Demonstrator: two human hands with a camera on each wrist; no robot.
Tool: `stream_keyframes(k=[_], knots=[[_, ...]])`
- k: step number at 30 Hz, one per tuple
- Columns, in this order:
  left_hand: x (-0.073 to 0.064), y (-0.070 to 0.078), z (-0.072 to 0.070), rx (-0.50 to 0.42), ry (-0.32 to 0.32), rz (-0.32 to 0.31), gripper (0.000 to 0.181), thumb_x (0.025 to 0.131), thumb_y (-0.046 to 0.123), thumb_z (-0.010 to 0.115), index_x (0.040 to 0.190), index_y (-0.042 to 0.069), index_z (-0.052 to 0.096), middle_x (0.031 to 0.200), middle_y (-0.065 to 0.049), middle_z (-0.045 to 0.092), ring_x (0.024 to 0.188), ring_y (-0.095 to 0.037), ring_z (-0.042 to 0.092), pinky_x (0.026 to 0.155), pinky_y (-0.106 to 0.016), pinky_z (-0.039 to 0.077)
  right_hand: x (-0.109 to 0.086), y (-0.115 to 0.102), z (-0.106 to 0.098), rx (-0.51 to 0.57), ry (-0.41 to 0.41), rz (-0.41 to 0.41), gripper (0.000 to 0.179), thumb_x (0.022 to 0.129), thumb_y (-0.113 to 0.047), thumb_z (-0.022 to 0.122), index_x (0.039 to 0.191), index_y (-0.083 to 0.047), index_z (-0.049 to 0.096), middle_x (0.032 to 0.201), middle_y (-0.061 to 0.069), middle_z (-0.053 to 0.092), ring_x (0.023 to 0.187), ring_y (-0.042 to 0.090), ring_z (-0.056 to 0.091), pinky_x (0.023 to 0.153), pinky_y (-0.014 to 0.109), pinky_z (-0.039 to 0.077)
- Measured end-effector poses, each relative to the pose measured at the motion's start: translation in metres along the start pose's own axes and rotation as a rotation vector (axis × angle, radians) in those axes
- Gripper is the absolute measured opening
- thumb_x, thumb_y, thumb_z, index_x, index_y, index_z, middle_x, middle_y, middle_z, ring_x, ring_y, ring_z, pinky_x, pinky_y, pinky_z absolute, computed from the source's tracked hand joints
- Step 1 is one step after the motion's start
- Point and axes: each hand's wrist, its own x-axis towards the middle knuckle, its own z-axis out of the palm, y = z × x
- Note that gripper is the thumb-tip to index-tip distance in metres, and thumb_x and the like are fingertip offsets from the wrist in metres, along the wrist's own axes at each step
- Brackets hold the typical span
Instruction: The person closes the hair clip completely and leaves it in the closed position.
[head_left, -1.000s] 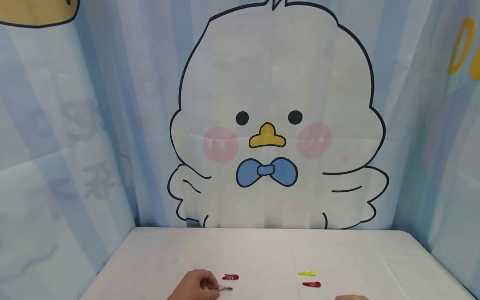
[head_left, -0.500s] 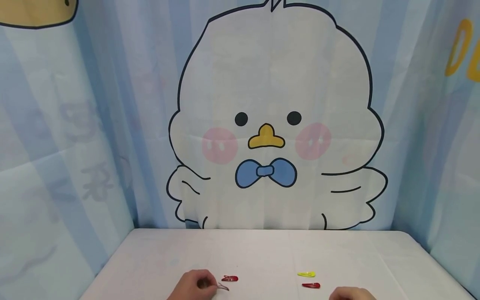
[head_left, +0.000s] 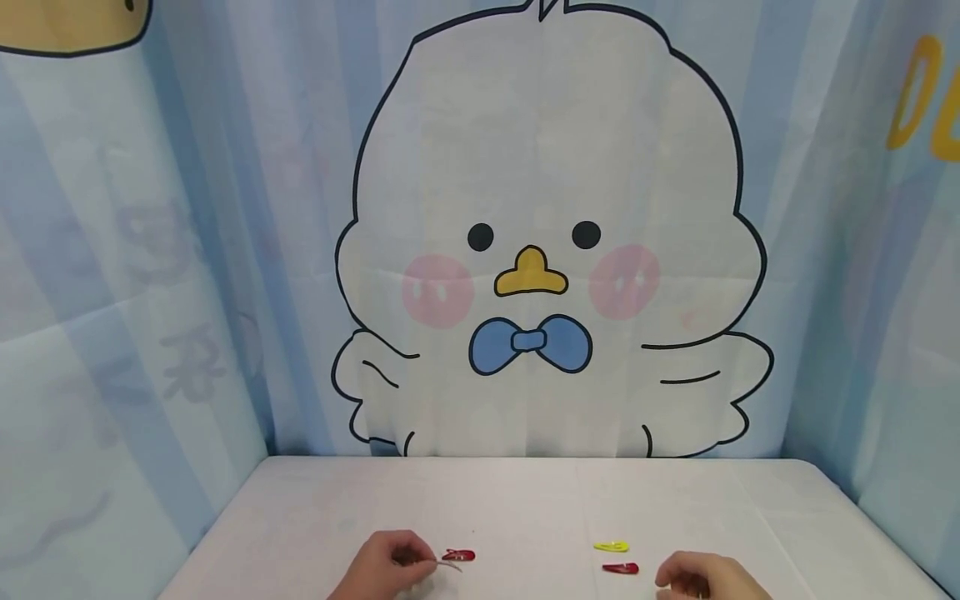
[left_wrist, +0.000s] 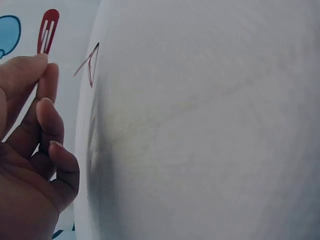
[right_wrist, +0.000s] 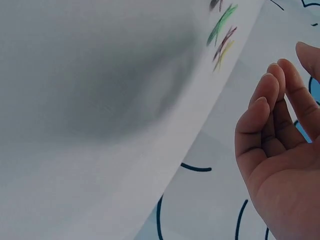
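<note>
My left hand point(head_left: 386, 565) pinches a red snap hair clip point(left_wrist: 48, 29) between thumb and forefinger, above the white table. In the head view this held clip shows only as a thin edge. Just beyond it lies a second red hair clip point(head_left: 459, 555), whose two parts stand spread in the left wrist view. My right hand point(head_left: 708, 575) holds nothing; its fingers are loosely bent and the thumb is apart in the right wrist view. Nearest to it on the table lie a red hair clip point(head_left: 621, 568) and a yellow one point(head_left: 611, 547).
The right wrist view also has a green hair clip point(right_wrist: 221, 25) and a dark one point(right_wrist: 215, 4) in the row with the red and yellow clips. Behind the white table point(head_left: 525, 500) hangs a pale blue curtain point(head_left: 300, 250) printed with a white bird.
My left hand has lifted slightly with the red hair clip. My right hand has come up from the bottom edge, further into view. The clips on the table stay put.
</note>
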Motion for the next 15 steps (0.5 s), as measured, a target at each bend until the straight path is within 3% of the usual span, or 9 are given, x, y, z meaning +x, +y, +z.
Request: stream_keyframes(k=[5, 15], knots=[[-0.001, 0.006, -0.002, -0.061, -0.002, -0.001, 0.008, 0.089, 0.01, 0.076, 0.092, 0.004, 0.073, 0.083, -0.001, 0.068, 0.076, -0.018, 0.058, 0.072, -0.034, 0.051, 0.002, -0.011, -0.004, -0.009, 0.051, -0.019, 0.013, 0.091, -0.015, 0.074, 0.098, -0.005, 0.07, 0.078, 0.0, 0.055, 0.074, 0.018, 0.052, 0.067, 0.026, 0.046], [-0.003, 0.016, 0.001, -0.118, 0.025, 0.008, 0.011, 0.087, 0.012, 0.078, 0.094, 0.004, 0.074, 0.086, -0.002, 0.069, 0.078, -0.019, 0.057, 0.072, -0.035, 0.048, 0.005, -0.025, -0.005, 0.053, 0.049, -0.182, 0.01, 0.092, -0.014, 0.073, 0.098, -0.006, 0.071, 0.081, -0.001, 0.059, 0.071, 0.015, 0.051, 0.063, 0.024, 0.046]])
